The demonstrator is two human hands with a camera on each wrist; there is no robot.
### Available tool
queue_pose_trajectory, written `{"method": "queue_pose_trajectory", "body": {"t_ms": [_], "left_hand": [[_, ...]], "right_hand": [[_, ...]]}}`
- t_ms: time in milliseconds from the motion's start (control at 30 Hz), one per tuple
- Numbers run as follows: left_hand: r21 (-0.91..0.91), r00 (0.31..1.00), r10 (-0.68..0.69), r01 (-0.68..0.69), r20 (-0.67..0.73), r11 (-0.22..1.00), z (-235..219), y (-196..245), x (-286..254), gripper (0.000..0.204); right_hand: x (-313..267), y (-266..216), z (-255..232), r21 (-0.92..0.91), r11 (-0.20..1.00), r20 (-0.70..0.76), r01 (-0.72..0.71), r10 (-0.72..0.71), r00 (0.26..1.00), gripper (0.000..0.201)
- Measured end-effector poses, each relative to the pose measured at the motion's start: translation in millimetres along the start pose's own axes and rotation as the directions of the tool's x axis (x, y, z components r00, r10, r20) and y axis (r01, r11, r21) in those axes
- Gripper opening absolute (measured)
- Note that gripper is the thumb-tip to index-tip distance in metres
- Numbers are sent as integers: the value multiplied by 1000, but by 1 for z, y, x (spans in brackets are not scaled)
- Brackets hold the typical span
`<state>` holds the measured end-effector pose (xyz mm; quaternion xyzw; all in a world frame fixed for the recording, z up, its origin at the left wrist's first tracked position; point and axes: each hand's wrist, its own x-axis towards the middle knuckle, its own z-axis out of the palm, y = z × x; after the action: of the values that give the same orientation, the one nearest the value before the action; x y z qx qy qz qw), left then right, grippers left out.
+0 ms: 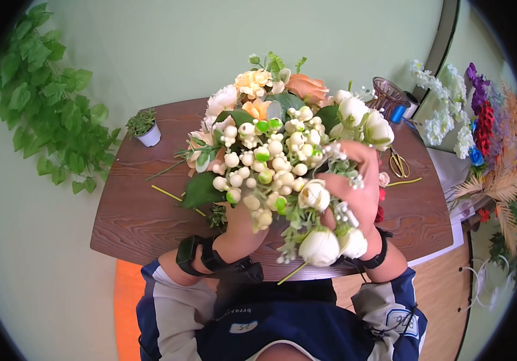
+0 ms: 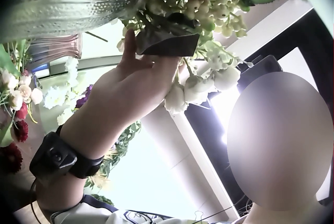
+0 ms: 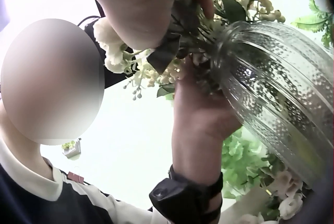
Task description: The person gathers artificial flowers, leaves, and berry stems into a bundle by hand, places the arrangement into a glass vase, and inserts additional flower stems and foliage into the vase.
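Observation:
A large bouquet with cream berries (image 1: pixel 276 162), white blossoms (image 1: pixel 320 246) and peach flowers fills the middle of the head view. Its stems enter the neck of a ribbed clear glass vase (image 3: pixel 282 78). My right hand (image 1: pixel 358 186) (image 2: pixel 130 91) curls its fingers round stems on the bouquet's right side, beside a dark leaf (image 2: pixel 169 45). Under the berries, my left hand (image 1: pixel 243 225) (image 3: pixel 201 109) reaches up among leaves and stems at the vase neck; its fingertips are hidden there.
A small potted plant (image 1: pixel 149 135) stands at the table's back left. Gold-handled scissors (image 1: pixel 398 165), a blue spool (image 1: pixel 397 114) and a ribbed brown glass vase (image 1: pixel 389 93) are on the right. Cut stems (image 1: pixel 174 195) lie on the wooden table (image 1: pixel 129 204).

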<state>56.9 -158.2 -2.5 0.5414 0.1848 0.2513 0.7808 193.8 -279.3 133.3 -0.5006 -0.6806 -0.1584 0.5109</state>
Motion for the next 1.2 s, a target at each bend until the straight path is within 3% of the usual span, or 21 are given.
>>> {"method": "queue_pose_trajectory", "body": {"t_ms": [33,67,133,200,233,267,367,400,467,500,533,600,633,667,733,767,900,1200], "left_hand": [[293,994,102,-111,44,950,-7,-8,1,41],[295,994,103,-112,44,949,-3,-2,-1,41],[174,966,260,-258,10,950,9,14,-6,35],[191,965,264,-260,9,946,-1,13,-11,35],[207,963,268,-264,12,942,-5,13,-14,35],[223,962,273,-270,18,937,-6,12,-14,35],[268,955,295,-294,40,917,-5,10,-6,34],[282,952,303,-304,47,910,-22,11,-19,34],[310,947,316,-318,59,896,-42,18,-28,34],[324,944,322,-325,65,888,-41,17,-24,34],[338,941,330,-334,72,880,-47,17,-26,34],[368,934,345,-352,88,860,-53,20,-26,33],[384,931,352,-360,96,850,-54,21,-21,33],[398,929,357,-367,102,841,-58,26,-22,33],[428,925,363,-376,115,822,-61,32,-23,33],[443,922,367,-381,120,812,-54,28,-1,32],[498,910,389,-408,147,765,-25,21,26,32],[599,882,425,-454,201,659,-32,22,22,30]], "right_hand": [[2,3,1,-10,1000,-40,22,-23,999,29],[2,5,3,-21,999,-81,45,-47,996,30],[1,10,7,11,1000,-116,20,-18,993,25],[-2,17,-2,61,997,48,-40,37,998,24],[4,24,-9,13,990,118,143,-143,983,32],[4,21,-10,12,990,116,141,-141,983,32],[-9,11,-7,99,992,-129,76,-63,990,35],[-24,24,-9,-35,990,-123,135,-138,983,35],[-52,44,-1,-8,983,-359,183,-174,917,42],[-56,50,3,-231,948,-448,218,-303,841,51],[-61,51,6,-233,947,-448,219,-304,840,51],[-67,48,10,81,990,-522,111,-53,851,56],[-65,47,8,-70,997,-465,36,-65,883,50],[-65,46,9,-71,997,-467,35,-64,882,50],[-65,44,14,332,943,-309,-28,136,941,37],[-59,48,21,73,997,-244,11,7,970,21],[-53,52,19,27,999,-201,35,-29,979,24],[-48,54,17,-108,988,-38,108,-113,993,34]]}}
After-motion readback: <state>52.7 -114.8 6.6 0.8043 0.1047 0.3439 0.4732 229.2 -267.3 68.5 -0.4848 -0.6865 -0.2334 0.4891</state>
